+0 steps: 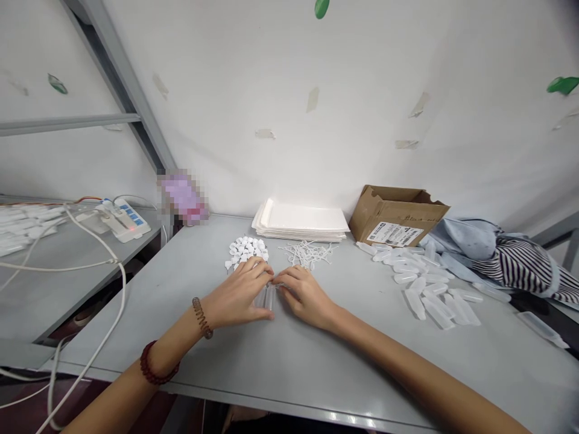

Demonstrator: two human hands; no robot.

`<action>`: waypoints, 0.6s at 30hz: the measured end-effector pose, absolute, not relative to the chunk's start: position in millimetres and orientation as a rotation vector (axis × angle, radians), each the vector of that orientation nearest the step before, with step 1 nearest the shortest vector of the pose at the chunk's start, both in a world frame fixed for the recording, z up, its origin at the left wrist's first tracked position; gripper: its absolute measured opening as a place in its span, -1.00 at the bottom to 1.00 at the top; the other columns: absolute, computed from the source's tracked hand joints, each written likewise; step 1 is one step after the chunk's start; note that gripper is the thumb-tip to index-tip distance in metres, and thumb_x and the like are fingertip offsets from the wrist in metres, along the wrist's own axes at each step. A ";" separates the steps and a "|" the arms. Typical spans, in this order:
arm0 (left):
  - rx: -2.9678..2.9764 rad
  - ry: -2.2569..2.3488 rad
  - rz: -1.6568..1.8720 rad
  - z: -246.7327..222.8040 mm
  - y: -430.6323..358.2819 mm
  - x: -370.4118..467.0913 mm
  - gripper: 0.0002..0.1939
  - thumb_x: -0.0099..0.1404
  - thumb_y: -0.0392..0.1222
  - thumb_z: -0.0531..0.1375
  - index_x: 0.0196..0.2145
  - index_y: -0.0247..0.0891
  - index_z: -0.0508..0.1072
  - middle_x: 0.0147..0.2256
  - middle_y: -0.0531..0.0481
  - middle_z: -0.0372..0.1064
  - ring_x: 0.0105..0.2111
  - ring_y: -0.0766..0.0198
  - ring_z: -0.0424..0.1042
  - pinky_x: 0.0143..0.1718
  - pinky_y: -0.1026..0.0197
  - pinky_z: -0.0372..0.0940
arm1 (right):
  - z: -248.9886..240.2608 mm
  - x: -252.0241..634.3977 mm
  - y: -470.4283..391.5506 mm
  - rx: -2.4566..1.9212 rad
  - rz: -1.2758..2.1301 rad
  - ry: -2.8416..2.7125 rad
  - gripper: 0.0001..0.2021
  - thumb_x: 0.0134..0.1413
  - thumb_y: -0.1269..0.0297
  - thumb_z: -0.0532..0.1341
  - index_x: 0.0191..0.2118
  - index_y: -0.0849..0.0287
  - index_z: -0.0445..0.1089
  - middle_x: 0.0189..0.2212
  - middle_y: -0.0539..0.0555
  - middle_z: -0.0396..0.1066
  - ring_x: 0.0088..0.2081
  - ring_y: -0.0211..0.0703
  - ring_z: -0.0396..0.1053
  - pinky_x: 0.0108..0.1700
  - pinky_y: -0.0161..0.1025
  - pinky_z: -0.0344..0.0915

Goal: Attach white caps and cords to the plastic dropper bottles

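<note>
Left hand: The person's left hand (244,290) arches around slender clear plastic tubes (270,298), fingers toward the far end and thumb by the near end, probably to keep them lined up; the grip is partly open, and how firmly it holds them cannot be told.
Right hand: The right hand (306,296) has its fingers bent inward at the tubes' far end, perhaps to guide or steady it; whether anything is pinched there is hidden.
Tubes: They lie between the hands, low over the smooth grey table (217,374), which likely offers support.
White pieces: Small white cap-like pieces (246,248) are heaped just beyond the left hand, seemingly for easy reach.
Thin sticks: Loose thin white sticks (310,253) lie beyond the right hand, apart from the heap, which keeps the kinds distinct.
Right side: Translucent elongated plastic containers (436,289) spread before an open brown cardboard box (393,220), leaving working room near the hands.
</note>
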State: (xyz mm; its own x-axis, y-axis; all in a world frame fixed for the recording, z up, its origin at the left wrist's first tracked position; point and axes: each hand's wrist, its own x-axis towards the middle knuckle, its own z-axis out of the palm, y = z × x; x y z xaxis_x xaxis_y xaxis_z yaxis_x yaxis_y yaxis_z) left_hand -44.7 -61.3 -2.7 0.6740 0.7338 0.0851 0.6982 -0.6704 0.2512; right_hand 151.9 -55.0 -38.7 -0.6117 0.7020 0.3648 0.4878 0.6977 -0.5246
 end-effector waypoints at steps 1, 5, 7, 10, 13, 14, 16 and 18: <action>2.686 1.168 0.263 -2.8 -61.3 -44.6 -0.47 0.02 0.03 0.36 -0.14 -0.28 0.34 -0.05 -0.12 0.28 0.04 -0.02 0.13 0.04 0.00 0.13 | -38.8 150.9 -55.1 -0.914 0.536 -2.344 -0.73 0.13 0.54 0.07 -0.12 0.16 0.39 -0.17 0.14 0.42 -0.15 -0.08 0.28 -0.10 -0.08 0.21; 2.670 1.174 0.260 -3.5 -61.2 -45.5 -0.49 0.02 0.03 0.36 -0.16 -0.28 0.34 -0.05 -0.12 0.28 0.04 -0.01 0.13 0.04 0.00 0.13 | -39.0 149.1 -56.0 -0.924 0.649 -2.296 -0.73 0.11 0.56 0.06 -0.15 0.16 0.40 -0.15 0.13 0.41 -0.12 -0.07 0.30 -0.08 -0.07 0.21; 2.667 1.168 0.269 -4.3 -61.0 -46.4 -0.48 0.02 0.03 0.36 -0.14 -0.26 0.33 -0.05 -0.11 0.28 0.04 -0.01 0.13 0.04 -0.01 0.13 | -39.7 148.8 -56.3 -0.940 0.675 -2.269 -0.72 0.11 0.56 0.06 -0.13 0.15 0.39 -0.15 0.12 0.41 -0.10 -0.07 0.30 -0.06 -0.05 0.21; 2.667 1.162 0.289 -5.4 -60.5 -47.2 -0.46 0.01 0.04 0.36 -0.12 -0.25 0.33 -0.06 -0.11 0.28 0.04 -0.01 0.13 0.03 -0.01 0.13 | -41.2 148.2 -56.6 -0.951 0.684 -2.259 -0.71 0.12 0.55 0.07 -0.10 0.15 0.38 -0.14 0.13 0.41 -0.09 -0.05 0.30 -0.05 -0.03 0.21; 2.666 1.153 0.306 -6.0 -60.2 -47.4 -0.48 0.01 0.04 0.36 -0.14 -0.24 0.34 -0.06 -0.11 0.28 0.04 -0.02 0.13 0.03 -0.01 0.13 | -41.8 147.8 -56.4 -0.921 0.700 -2.237 -0.71 0.10 0.56 0.07 -0.12 0.15 0.39 -0.15 0.13 0.42 -0.09 -0.05 0.31 -0.04 -0.02 0.22; 2.663 1.149 0.311 -6.2 -60.2 -47.4 -0.49 0.01 0.04 0.36 -0.15 -0.24 0.34 -0.06 -0.10 0.28 0.04 -0.01 0.13 0.03 0.00 0.13 | -41.7 147.8 -56.2 -0.909 0.706 -2.225 -0.72 0.09 0.57 0.08 -0.14 0.15 0.40 -0.16 0.13 0.42 -0.10 -0.06 0.32 -0.04 -0.03 0.22; 2.657 1.145 0.320 -6.6 -60.1 -47.5 -0.50 0.02 0.05 0.35 -0.16 -0.24 0.35 -0.07 -0.09 0.29 0.03 -0.01 0.14 0.03 0.00 0.13 | -41.3 147.9 -55.8 -0.889 0.717 -2.209 -0.72 0.07 0.59 0.08 -0.19 0.15 0.41 -0.19 0.11 0.43 -0.12 -0.09 0.33 -0.05 -0.07 0.24; 2.652 1.143 0.320 -6.9 -60.0 -47.7 -0.50 0.02 0.06 0.35 -0.16 -0.23 0.35 -0.08 -0.09 0.29 0.03 0.00 0.15 0.03 0.00 0.13 | -40.8 148.1 -55.7 -0.879 0.721 -2.200 -0.73 0.06 0.60 0.09 -0.21 0.14 0.41 -0.20 0.10 0.43 -0.13 -0.11 0.34 -0.06 -0.10 0.25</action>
